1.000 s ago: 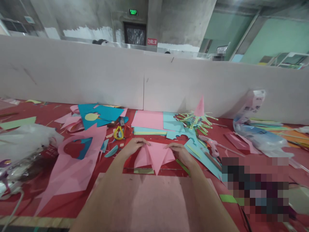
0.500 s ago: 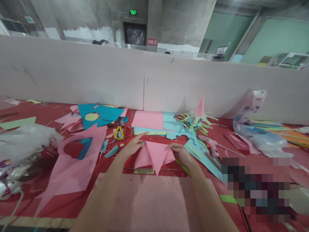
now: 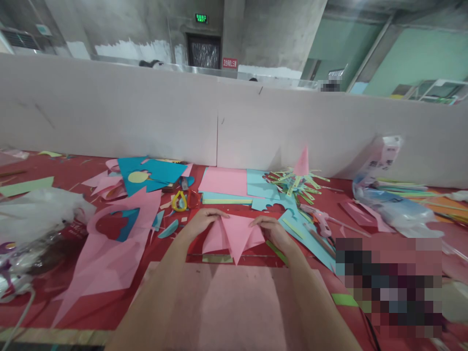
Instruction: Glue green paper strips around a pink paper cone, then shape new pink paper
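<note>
Between my two hands is a sheet of pink paper (image 3: 238, 231), folded so that a pointed flap hangs toward me and wings spread to either side. My left hand (image 3: 202, 223) pinches its upper left corner, the fingers bent over the edge. At the upper right corner, my right hand (image 3: 273, 230) grips the paper in the same way. Part of the fingers of both hands is hidden behind the sheet. A green paper strip (image 3: 217, 259) lies under the left wing. Just beyond my hands are a stack of pale paper strips (image 3: 226, 201) and yellow-handled scissors (image 3: 179, 201).
A pink cone on a fringed paper piece (image 3: 302, 163) stands at the back right, near a pink glue gun (image 3: 321, 221). Cut pink paper (image 3: 109, 263) and a plastic bag (image 3: 40, 212) lie left. A white partition (image 3: 164, 117) closes the table's far side.
My left index finger, raised and pointing before, has come down onto the paper's top edge. The pink paper and my right hand have barely moved.
</note>
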The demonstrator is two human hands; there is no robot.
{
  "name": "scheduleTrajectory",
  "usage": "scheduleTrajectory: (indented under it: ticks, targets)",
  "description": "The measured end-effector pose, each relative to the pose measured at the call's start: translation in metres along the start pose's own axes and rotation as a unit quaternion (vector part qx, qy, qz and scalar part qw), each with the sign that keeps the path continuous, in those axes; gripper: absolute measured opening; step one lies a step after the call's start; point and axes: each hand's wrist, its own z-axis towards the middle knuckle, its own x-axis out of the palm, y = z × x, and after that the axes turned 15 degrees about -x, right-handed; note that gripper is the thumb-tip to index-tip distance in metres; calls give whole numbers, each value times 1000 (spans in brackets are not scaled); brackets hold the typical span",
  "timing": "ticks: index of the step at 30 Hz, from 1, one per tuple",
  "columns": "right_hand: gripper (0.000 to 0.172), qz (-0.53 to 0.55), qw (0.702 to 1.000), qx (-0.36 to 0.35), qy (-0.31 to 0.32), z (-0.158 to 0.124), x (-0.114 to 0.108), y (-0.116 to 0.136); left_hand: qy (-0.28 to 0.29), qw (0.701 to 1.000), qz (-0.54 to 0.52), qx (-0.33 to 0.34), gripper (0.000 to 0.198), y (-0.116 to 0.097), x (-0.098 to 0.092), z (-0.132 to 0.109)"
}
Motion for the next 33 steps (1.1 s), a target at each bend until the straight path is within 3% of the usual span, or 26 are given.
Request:
scheduleTrajectory:
  ticks: [7,12,20,33]
  targets:
    - [18,-11,1000,-8,-5,1,1,-1,2,1000,-11,-16,27,-2,2,-2]
    - [27,-15,1000,-3,-5,1,3,0,2,1000,-15,-25,26,-2,1,-2]
    - [24,-34,999,-15,17,0,2,2,20,1000,-10,8,29,3,1,2]
    - [21,-20,1000,-1,-1,0,-2,-3,17,999,32,-7,34,2,0,1]
